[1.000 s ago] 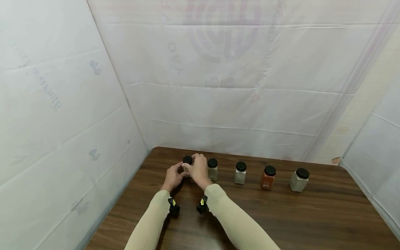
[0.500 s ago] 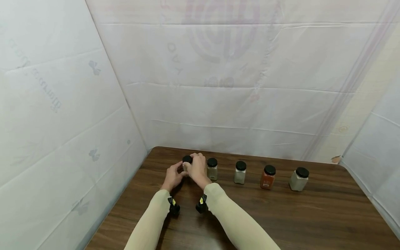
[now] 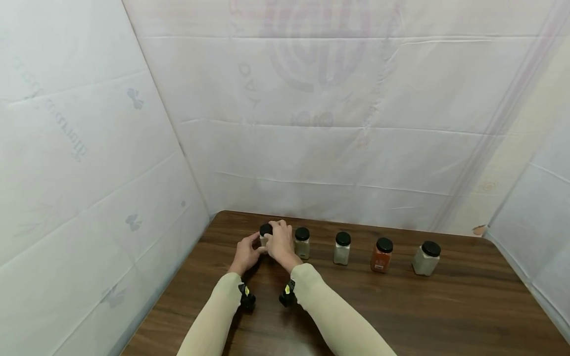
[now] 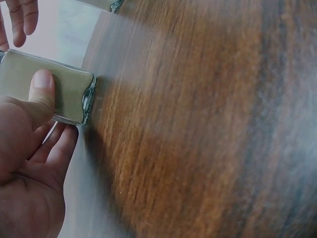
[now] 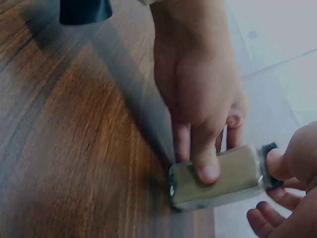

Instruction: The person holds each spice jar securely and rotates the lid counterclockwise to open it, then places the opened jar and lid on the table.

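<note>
The jar stands upright between the two hands, near the tabletop's far left corner. The left hand has its grip closed on the glass body, thumb flat across the middle of one face, fingers at the far side. The right hand has its grip closed at the black lid, thumb on its side; some of its fingers stand clear of the jar. The base meets or nearly meets the wood; contact cannot be told. Just right of the right hand begins a row of four more jars.
</note>
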Demonstrator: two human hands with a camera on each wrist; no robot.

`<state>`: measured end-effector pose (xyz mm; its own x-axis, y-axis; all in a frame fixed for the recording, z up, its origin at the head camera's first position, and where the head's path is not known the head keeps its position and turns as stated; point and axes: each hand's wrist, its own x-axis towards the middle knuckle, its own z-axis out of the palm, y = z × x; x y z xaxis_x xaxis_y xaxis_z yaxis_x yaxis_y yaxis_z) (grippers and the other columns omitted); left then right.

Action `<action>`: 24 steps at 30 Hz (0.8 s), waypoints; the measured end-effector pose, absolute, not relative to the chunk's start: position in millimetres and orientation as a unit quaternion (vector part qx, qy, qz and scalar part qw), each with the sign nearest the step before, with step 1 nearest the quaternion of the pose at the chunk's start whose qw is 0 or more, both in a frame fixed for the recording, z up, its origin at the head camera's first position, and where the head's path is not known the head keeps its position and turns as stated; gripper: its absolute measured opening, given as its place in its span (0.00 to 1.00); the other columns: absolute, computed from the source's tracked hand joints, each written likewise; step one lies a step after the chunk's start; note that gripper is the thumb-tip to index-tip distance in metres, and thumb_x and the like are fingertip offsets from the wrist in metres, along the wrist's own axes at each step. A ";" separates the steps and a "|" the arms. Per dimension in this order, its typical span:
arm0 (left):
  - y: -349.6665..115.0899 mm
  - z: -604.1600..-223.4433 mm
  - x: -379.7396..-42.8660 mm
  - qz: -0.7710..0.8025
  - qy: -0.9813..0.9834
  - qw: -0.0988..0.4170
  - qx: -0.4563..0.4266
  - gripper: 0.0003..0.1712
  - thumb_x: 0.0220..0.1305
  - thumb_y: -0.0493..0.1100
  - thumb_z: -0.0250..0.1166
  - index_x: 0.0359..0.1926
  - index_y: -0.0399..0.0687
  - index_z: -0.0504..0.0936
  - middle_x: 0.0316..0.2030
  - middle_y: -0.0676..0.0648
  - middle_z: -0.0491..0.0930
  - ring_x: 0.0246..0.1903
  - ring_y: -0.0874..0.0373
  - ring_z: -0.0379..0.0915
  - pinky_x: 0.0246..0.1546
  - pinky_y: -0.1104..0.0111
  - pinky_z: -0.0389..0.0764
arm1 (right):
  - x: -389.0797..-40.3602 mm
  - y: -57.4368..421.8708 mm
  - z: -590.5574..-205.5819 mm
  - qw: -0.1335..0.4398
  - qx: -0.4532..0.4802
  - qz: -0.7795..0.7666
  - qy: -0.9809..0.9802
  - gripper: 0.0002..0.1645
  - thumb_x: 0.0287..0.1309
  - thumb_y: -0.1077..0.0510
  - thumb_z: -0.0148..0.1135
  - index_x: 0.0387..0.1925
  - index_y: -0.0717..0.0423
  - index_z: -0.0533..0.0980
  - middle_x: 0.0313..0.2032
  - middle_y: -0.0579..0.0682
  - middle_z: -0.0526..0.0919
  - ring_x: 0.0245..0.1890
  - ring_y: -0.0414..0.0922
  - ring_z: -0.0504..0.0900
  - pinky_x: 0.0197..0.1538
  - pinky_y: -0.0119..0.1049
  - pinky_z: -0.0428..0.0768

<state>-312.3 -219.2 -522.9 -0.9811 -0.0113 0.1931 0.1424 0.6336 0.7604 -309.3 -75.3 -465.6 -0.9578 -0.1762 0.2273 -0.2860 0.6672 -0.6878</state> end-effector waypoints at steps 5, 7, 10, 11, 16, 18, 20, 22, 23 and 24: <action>-218.9 -522.6 -310.7 -0.427 -0.899 0.090 -0.037 0.31 0.67 0.36 0.70 0.69 0.36 0.74 0.59 0.34 0.81 0.60 0.39 0.77 0.60 0.47 0.77 | -304.3 -74.9 -459.6 0.081 0.122 0.391 -0.909 0.34 0.70 0.55 0.66 0.73 0.59 0.68 0.66 0.60 0.72 0.65 0.59 0.69 0.62 0.53 0.76; -218.8 -522.7 -310.0 -0.425 -0.900 0.091 -0.039 0.31 0.67 0.36 0.70 0.69 0.36 0.75 0.58 0.34 0.81 0.60 0.39 0.77 0.61 0.47 0.76 | -303.6 -75.6 -459.7 0.088 0.111 0.395 -0.908 0.34 0.69 0.53 0.68 0.71 0.59 0.69 0.65 0.60 0.73 0.64 0.58 0.70 0.61 0.52 0.77; -219.0 -522.7 -310.8 -0.426 -0.900 0.092 -0.037 0.31 0.66 0.36 0.71 0.69 0.36 0.75 0.58 0.35 0.82 0.60 0.40 0.77 0.62 0.47 0.76 | -304.3 -76.1 -461.2 0.099 0.097 0.409 -0.902 0.32 0.67 0.51 0.70 0.67 0.59 0.74 0.61 0.58 0.75 0.61 0.56 0.72 0.57 0.50 0.79; -219.3 -522.6 -310.7 -0.425 -0.900 0.092 -0.038 0.31 0.66 0.36 0.71 0.69 0.36 0.75 0.58 0.35 0.82 0.60 0.40 0.77 0.61 0.47 0.76 | -304.6 -76.1 -462.0 0.104 0.094 0.415 -0.899 0.30 0.66 0.50 0.71 0.64 0.59 0.75 0.59 0.58 0.76 0.59 0.56 0.73 0.56 0.50 0.79; -220.1 -521.0 -310.9 -0.423 -0.901 0.091 -0.041 0.31 0.65 0.36 0.72 0.68 0.37 0.76 0.58 0.35 0.82 0.59 0.40 0.78 0.60 0.48 0.77 | -304.7 -76.0 -463.4 0.116 0.088 0.427 -0.892 0.26 0.64 0.50 0.73 0.56 0.59 0.79 0.52 0.55 0.79 0.55 0.55 0.76 0.53 0.48 0.80; -220.3 -520.7 -311.0 -0.423 -0.901 0.091 -0.040 0.31 0.65 0.36 0.72 0.68 0.37 0.76 0.57 0.35 0.82 0.59 0.40 0.78 0.60 0.48 0.77 | -304.7 -76.3 -463.9 0.119 0.089 0.425 -0.893 0.24 0.63 0.50 0.73 0.54 0.59 0.79 0.50 0.55 0.80 0.54 0.54 0.76 0.52 0.48 0.80; -220.5 -520.9 -311.2 -0.425 -0.900 0.091 -0.037 0.31 0.65 0.37 0.72 0.68 0.37 0.76 0.58 0.35 0.82 0.59 0.40 0.78 0.61 0.48 0.77 | -304.9 -76.4 -464.3 0.124 0.093 0.423 -0.893 0.24 0.63 0.50 0.74 0.53 0.59 0.80 0.49 0.55 0.80 0.53 0.54 0.77 0.53 0.48 0.80; -220.5 -520.9 -311.1 -0.424 -0.900 0.093 -0.038 0.31 0.65 0.37 0.72 0.68 0.37 0.76 0.58 0.35 0.82 0.59 0.40 0.78 0.61 0.48 0.76 | -305.0 -76.5 -464.7 0.127 0.096 0.424 -0.891 0.23 0.63 0.50 0.74 0.53 0.60 0.80 0.48 0.55 0.80 0.52 0.54 0.77 0.52 0.48 0.80; -220.3 -520.8 -310.9 -0.427 -0.899 0.091 -0.035 0.31 0.65 0.37 0.72 0.68 0.38 0.76 0.58 0.36 0.82 0.60 0.41 0.77 0.62 0.48 0.76 | -305.1 -76.5 -464.9 0.130 0.097 0.424 -0.891 0.23 0.63 0.51 0.74 0.52 0.60 0.80 0.48 0.55 0.80 0.52 0.54 0.77 0.52 0.48 0.81; -220.2 -520.7 -310.6 -0.427 -0.899 0.091 -0.036 0.31 0.65 0.37 0.72 0.68 0.38 0.77 0.58 0.35 0.82 0.60 0.41 0.77 0.62 0.48 0.76 | -305.1 -76.5 -465.3 0.131 0.098 0.425 -0.890 0.23 0.63 0.51 0.74 0.52 0.60 0.80 0.48 0.55 0.80 0.52 0.54 0.78 0.52 0.48 0.81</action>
<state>-310.6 -220.2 -520.7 -0.9810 -0.0121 0.1938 0.1425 0.6334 0.7606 -305.1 -76.5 -465.3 -0.9463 -0.0629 0.3172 -0.2862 0.6196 -0.7309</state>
